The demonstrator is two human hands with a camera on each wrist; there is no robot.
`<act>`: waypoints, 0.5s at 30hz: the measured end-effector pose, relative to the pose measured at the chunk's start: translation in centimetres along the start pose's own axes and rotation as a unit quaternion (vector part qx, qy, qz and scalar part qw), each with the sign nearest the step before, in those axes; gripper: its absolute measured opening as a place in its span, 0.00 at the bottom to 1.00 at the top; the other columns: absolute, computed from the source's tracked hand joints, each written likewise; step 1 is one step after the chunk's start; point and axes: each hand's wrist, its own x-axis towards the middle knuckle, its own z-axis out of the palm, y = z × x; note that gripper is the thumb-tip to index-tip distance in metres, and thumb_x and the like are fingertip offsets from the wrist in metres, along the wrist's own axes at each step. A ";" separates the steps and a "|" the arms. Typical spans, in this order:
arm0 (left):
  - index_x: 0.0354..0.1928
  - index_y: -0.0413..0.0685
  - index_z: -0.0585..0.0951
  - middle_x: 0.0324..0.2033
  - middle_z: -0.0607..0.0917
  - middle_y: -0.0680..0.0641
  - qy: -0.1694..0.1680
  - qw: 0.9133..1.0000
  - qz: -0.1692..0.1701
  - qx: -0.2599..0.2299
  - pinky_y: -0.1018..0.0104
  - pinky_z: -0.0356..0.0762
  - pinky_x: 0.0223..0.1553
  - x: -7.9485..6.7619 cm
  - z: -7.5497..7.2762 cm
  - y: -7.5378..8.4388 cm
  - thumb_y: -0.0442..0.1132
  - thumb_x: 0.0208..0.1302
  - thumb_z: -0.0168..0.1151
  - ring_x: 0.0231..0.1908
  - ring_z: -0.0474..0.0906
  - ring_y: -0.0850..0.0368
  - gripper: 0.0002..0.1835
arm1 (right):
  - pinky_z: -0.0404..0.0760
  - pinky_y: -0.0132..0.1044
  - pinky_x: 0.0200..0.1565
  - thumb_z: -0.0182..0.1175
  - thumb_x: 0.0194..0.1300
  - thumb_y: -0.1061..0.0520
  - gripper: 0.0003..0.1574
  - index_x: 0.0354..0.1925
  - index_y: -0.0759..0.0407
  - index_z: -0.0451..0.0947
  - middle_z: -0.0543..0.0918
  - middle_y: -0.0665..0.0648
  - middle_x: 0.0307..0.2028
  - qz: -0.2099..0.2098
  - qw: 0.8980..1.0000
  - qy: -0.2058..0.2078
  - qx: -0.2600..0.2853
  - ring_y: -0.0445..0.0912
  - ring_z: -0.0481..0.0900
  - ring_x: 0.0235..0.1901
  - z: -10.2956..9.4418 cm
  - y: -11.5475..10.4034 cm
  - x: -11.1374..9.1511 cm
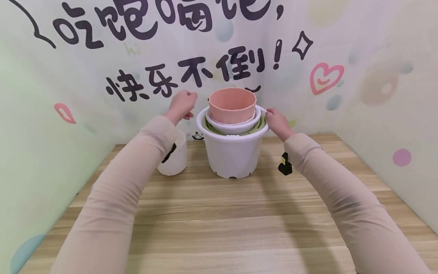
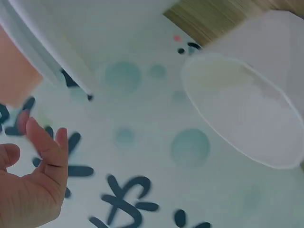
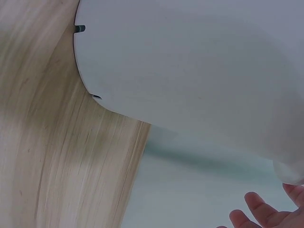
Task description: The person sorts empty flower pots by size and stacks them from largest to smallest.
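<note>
A large white flowerpot (image 1: 232, 154) stands upright on the table. Nested in its mouth are green rims (image 1: 251, 132), a smaller white pot (image 1: 236, 129) and, topmost, a pink pot (image 1: 232, 114). My right hand (image 1: 278, 123) pinches the large pot's right rim; in the right wrist view its other fingertips (image 3: 256, 202) spread apart just below the rim. My left hand (image 1: 183, 103) hovers left of the stack, holding nothing, with fingers loosely bent. Below it stands a white round container (image 1: 179, 160), partly hidden by my sleeve; its wide mouth shows in the left wrist view.
The wood-grain table (image 1: 219, 228) ends at a pale wall (image 1: 273, 91) with large dark characters and coloured drawings. Walls also close in the left and right sides. A small black item with a yellow mark (image 1: 285, 167) shows beside my right sleeve.
</note>
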 end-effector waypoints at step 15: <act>0.56 0.32 0.57 0.54 0.60 0.33 0.012 0.995 -0.001 0.099 0.51 0.59 0.49 -1.0 -5.1 -12.3 0.37 0.57 0.34 0.53 0.56 0.40 0.24 | 0.56 0.47 0.53 0.29 0.64 0.49 0.29 0.59 0.62 0.50 0.59 0.61 0.57 -0.005 1.000 0.003 0.000 0.54 0.57 0.55 0.0 0.0 0.0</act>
